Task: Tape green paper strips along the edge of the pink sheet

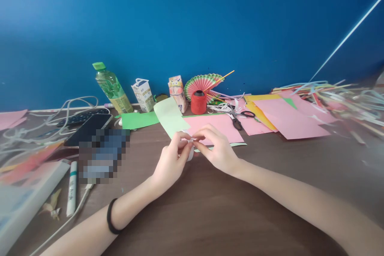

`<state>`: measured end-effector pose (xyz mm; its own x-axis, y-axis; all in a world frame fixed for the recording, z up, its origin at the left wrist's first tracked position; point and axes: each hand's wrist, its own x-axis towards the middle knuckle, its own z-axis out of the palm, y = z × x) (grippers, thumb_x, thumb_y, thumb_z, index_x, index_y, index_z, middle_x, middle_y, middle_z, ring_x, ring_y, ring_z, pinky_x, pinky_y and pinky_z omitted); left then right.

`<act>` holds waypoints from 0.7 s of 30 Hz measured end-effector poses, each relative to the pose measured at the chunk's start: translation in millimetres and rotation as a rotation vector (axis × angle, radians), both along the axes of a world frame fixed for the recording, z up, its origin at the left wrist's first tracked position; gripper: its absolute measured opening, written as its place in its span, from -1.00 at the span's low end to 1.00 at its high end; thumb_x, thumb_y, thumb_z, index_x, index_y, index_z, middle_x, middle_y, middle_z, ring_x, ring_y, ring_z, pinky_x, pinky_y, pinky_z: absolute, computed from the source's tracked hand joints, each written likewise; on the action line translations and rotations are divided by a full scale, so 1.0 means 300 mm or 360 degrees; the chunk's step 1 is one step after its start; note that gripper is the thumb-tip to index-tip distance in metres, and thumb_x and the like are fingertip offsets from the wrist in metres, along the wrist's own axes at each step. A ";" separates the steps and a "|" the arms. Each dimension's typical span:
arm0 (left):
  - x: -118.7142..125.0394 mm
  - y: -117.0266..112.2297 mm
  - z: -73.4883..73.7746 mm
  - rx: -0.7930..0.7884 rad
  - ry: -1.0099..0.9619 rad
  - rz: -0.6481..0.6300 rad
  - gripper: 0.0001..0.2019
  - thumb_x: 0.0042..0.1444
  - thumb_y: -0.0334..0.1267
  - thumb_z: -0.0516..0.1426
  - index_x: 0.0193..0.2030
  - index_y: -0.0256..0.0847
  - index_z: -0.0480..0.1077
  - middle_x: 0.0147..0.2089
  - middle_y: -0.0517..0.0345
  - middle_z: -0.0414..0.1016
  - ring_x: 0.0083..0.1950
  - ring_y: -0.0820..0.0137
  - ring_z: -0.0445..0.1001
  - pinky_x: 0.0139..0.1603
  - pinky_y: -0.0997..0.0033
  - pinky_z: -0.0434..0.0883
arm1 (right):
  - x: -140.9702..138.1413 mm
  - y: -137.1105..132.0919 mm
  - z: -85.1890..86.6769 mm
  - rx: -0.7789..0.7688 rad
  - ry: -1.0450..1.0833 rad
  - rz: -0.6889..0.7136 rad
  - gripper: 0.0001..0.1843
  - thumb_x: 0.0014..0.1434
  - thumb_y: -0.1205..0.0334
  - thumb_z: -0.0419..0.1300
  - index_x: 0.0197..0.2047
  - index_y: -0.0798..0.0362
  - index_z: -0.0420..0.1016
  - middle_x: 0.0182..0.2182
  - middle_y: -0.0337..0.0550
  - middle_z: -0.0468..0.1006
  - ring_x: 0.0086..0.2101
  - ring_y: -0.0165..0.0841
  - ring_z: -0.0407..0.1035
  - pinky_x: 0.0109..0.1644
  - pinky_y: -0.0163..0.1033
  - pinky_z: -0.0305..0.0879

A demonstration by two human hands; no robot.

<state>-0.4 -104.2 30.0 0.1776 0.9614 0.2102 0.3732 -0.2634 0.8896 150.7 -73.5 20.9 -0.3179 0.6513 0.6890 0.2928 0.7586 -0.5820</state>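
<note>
My left hand (175, 156) and my right hand (218, 148) meet over the middle of the table, fingertips nearly touching. Both pinch a small white piece of paper (190, 154), mostly hidden by my fingers; its exact shape cannot be made out. Just beyond my fingers lie a pink sheet (207, 124) and a curled pale green sheet (170, 116). A thin pale green strip (238, 144) pokes out past my right hand. Black-handled scissors (236, 122) rest on the papers behind my right hand.
Along the blue wall stand a green-capped bottle (112, 90), a carton (144, 95), a red round container (198, 103) and a pink-green paper fan (199, 83). Paper strips (354, 104) pile up at right. Phones (88, 130), cables (66, 110) and a marker (71, 190) lie left.
</note>
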 end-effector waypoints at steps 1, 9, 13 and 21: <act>0.001 -0.001 0.000 -0.0008 -0.0020 -0.0011 -0.92 0.17 -0.21 -0.05 -0.23 -0.12 0.12 -0.56 0.36 0.34 -0.47 0.50 0.39 -0.42 0.53 0.27 | 0.000 0.000 0.000 0.0006 -0.0004 0.0004 -0.94 0.14 0.37 0.08 -0.31 0.02 0.33 -0.35 -0.15 0.38 -0.32 -0.37 0.33 -0.26 -0.21 0.33; -0.002 -0.001 0.001 0.0023 0.0067 0.0098 -0.91 0.14 -0.21 -0.01 -0.33 -0.14 0.12 -0.59 0.37 0.35 -0.60 0.56 0.26 -0.52 0.55 0.22 | -0.001 -0.007 -0.009 0.0155 -0.0128 -0.0049 -0.85 0.16 0.39 0.03 -0.43 0.04 0.29 -0.47 -0.17 0.35 -0.40 -0.37 0.29 -0.35 -0.23 0.27; -0.002 0.000 -0.002 -0.0010 0.0035 0.0124 -0.88 0.13 -0.21 0.00 -0.37 -0.15 0.12 -0.59 0.37 0.34 -0.62 0.56 0.26 -0.55 0.56 0.19 | 0.000 -0.010 -0.011 0.0317 -0.0232 -0.0100 -0.84 0.16 0.40 0.02 -0.45 0.05 0.26 -0.51 -0.16 0.32 -0.44 -0.37 0.24 -0.39 -0.23 0.21; 0.008 -0.011 0.003 -0.0154 -0.0264 0.0058 -0.85 0.14 -0.18 0.01 -0.37 -0.16 0.11 -0.64 0.41 0.21 -0.63 0.59 0.19 -0.60 0.60 0.13 | 0.001 -0.014 -0.009 0.0573 -0.0290 -0.0123 -0.79 0.14 0.46 0.01 -0.48 0.04 0.15 -0.54 -0.20 0.22 -0.48 -0.39 0.15 -0.44 -0.27 0.14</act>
